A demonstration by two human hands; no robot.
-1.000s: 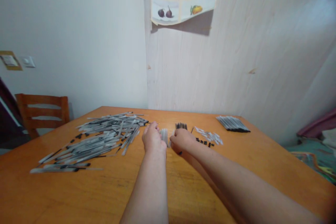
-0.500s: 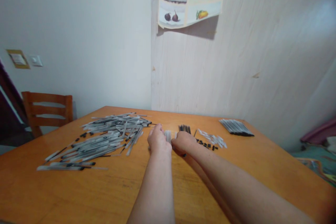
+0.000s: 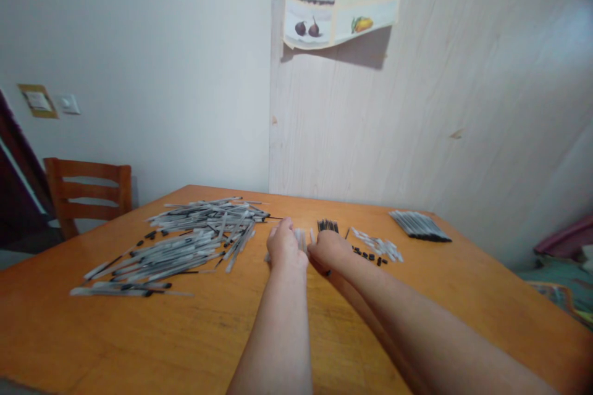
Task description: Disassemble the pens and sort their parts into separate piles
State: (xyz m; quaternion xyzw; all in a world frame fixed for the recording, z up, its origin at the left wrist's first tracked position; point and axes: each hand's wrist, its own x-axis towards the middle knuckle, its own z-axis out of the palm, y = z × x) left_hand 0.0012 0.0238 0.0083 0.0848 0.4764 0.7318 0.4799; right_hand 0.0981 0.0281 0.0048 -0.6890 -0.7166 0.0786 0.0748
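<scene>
My left hand (image 3: 286,248) is on the table's middle, its fingers curled and partly hidden behind the hand. Just right of it, my right hand (image 3: 330,250) is closed, fingertips turned toward the left one. What either hand grips is hidden. Translucent pen barrels (image 3: 301,238) show in the gap between the hands. Beyond the right hand stands a row of thin black pen refills (image 3: 328,225). To its right lie small black plugs (image 3: 368,255) and a scatter of whitish translucent pen caps (image 3: 378,244).
Two heaps of pen parts, a far heap (image 3: 208,215) and a nearer heap (image 3: 171,256), spread over the left of the wooden table (image 3: 185,339). A neat row of pens (image 3: 420,226) lies at the back right. A wooden chair (image 3: 90,191) stands behind the left edge.
The view has shifted slightly, so everything sits a little further right. Both hands stay close together over the barrels, with only a small movement between them.
</scene>
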